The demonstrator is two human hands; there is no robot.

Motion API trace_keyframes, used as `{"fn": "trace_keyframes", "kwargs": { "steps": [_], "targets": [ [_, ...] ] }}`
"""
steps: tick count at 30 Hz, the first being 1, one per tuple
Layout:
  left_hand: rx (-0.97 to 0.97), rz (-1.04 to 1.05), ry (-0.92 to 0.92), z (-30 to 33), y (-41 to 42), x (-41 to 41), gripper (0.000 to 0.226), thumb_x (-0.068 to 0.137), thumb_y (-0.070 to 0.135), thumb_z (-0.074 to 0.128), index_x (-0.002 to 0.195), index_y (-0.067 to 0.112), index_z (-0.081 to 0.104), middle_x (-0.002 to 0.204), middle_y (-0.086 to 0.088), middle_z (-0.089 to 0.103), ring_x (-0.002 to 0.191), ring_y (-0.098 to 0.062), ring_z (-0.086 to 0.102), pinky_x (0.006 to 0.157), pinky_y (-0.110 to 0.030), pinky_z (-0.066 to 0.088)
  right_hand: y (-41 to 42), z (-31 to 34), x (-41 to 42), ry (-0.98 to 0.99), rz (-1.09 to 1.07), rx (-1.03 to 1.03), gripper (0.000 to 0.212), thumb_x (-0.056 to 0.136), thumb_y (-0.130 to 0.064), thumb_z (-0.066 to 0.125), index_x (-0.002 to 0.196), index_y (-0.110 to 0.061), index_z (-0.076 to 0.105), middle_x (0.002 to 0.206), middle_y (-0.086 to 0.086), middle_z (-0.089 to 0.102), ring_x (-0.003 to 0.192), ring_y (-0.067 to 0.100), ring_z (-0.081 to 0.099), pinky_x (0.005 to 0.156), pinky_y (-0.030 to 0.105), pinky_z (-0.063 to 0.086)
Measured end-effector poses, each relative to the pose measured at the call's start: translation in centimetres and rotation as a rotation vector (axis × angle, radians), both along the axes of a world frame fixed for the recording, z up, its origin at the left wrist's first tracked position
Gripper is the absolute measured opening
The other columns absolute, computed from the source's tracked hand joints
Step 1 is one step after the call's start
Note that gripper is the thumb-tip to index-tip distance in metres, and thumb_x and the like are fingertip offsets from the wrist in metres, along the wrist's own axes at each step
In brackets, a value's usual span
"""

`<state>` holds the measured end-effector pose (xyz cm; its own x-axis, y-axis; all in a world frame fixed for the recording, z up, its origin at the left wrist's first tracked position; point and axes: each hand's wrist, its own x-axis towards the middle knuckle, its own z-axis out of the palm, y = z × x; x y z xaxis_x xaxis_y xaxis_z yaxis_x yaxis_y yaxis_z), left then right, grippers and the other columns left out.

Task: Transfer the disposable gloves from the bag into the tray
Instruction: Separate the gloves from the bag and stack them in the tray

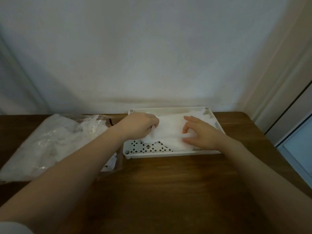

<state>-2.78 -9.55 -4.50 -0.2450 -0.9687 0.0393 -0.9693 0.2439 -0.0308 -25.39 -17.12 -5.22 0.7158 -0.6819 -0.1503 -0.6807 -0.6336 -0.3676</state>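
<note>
Right now I am watching both hands working over the white tray (168, 154), which is sitting on the wooden table (168, 191) against the wall. A bundle of thin translucent disposable gloves (170, 127) is lying across the tray's middle and far end, covering most of the perforated floor; only the near-left patch of the diamond pattern is showing. The left hand (136, 124) is curling its fingers into the left edge of the bundle and pinching the film there. The right hand (200, 132) is lying on the right side of the bundle, with the index finger and thumb gripping a fold while the other fingers are resting flatter on it. To the left, the clear plastic bag (50, 146) is lying slumped on the table, and it is looking as though more pale film is bunched inside, though I cannot tell how much.

I am judging these gloves to be nearly weightless, limp and slippery, clinging to each other and springing back up when released. Taking hold at the edges of the stack, as both hands are doing, seems best to me; pressing the centre down flat should be keeping the loose sheets from sliding over the low rim.
</note>
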Motion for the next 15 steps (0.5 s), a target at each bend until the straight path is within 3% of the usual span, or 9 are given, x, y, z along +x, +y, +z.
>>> {"fn": "trace_keyframes", "kwargs": {
  "steps": [3, 5, 6, 8, 10, 11, 13, 15],
  "targets": [
    [0.005, 0.035, -0.118, -0.7, 0.5, -0.1, 0.015, 0.093, 0.006, 0.039, 0.09, 0.02, 0.042, 0.093, 0.001, 0.055, 0.088, -0.017, 0.048, 0.064, -0.026, 0.028, 1.2, 0.6, -0.3, -0.063, -0.099, 0.3, 0.045, 0.094, -0.054, 0.038, 0.117, -0.021, 0.06, 0.153, 0.003, 0.028, 0.143, 0.017, 0.016, 0.116, 0.038, 0.011],
    [0.029, 0.09, -0.147, -1.2, 0.8, -0.1, 0.012, 0.092, 0.006, 0.04, 0.091, 0.017, 0.043, 0.093, 0.001, 0.056, 0.088, -0.016, 0.046, 0.065, -0.026, 0.031, 1.5, 0.4, 0.1, -0.269, -0.262, 0.442, 0.055, 0.095, -0.058, 0.024, 0.1, -0.021, 0.065, 0.141, 0.001, 0.041, 0.133, 0.021, 0.033, 0.111, 0.042, 0.023],
    [0.038, 0.117, -0.146, -1.4, 1.0, -0.2, 0.01, 0.092, 0.009, 0.04, 0.095, 0.016, 0.046, 0.096, 0.0, 0.057, 0.088, -0.016, 0.044, 0.066, -0.027, 0.033, 1.5, -0.1, 0.5, -0.344, -0.347, 0.414, 0.057, 0.097, -0.055, 0.022, 0.091, -0.018, 0.065, 0.132, 0.003, 0.048, 0.122, 0.022, 0.042, 0.104, 0.04, 0.031],
    [0.074, 0.172, -0.119, -1.9, 1.4, -0.4, 0.015, 0.093, 0.022, 0.037, 0.098, 0.014, 0.048, 0.105, -0.002, 0.056, 0.089, -0.016, 0.046, 0.069, -0.029, 0.038, 1.2, -1.2, 1.6, -0.265, -0.424, 0.192, 0.046, 0.099, -0.046, 0.031, 0.087, -0.015, 0.063, 0.129, 0.01, 0.052, 0.117, 0.025, 0.047, 0.102, 0.039, 0.033],
    [0.12, 0.222, -0.087, -2.4, 1.7, -0.6, 0.035, 0.093, 0.041, 0.031, 0.092, 0.012, 0.051, 0.124, -0.005, 0.051, 0.1, -0.018, 0.053, 0.075, -0.032, 0.045, 1.0, -2.7, 2.1, -0.043, -0.365, -0.028, 0.034, 0.09, -0.05, 0.052, 0.091, -0.019, 0.063, 0.152, 0.009, 0.03, 0.138, 0.027, 0.027, 0.115, 0.046, 0.015],
    [0.152, 0.256, -0.067, -2.5, 1.7, -0.6, 0.048, 0.094, 0.049, 0.028, 0.09, 0.011, 0.057, 0.139, -0.002, 0.044, 0.109, -0.018, 0.053, 0.078, -0.033, 0.046, 0.8, -3.3, 2.0, 0.053, -0.327, -0.051, 0.04, 0.082, -0.056, 0.06, 0.1, -0.02, 0.06, 0.158, 0.006, 0.014, 0.145, 0.027, 0.011, 0.115, 0.049, 0.005],
    [0.213, 0.332, -0.012, -2.5, 1.8, -0.7, 0.061, 0.095, 0.058, 0.024, 0.089, 0.011, 0.064, 0.154, 0.008, 0.024, 0.118, -0.014, 0.05, 0.078, -0.032, 0.044, 0.3, -3.5, 1.5, 0.139, -0.312, 0.019, 0.079, 0.07, -0.063, 0.069, 0.13, -0.021, 0.04, 0.159, 0.006, -0.01, 0.146, 0.027, -0.011, 0.115, 0.051, -0.003],
    [0.232, 0.368, 0.023, -2.5, 1.7, -0.8, 0.057, 0.096, 0.054, 0.029, 0.104, 0.01, 0.064, 0.157, 0.01, 0.017, 0.117, -0.014, 0.05, 0.077, -0.032, 0.042, -0.3, -3.4, 1.0, 0.128, -0.316, 0.089, 0.103, 0.065, -0.064, 0.072, 0.143, -0.023, 0.019, 0.158, 0.005, -0.014, 0.145, 0.026, -0.016, 0.115, 0.052, -0.001]
  ]
}}
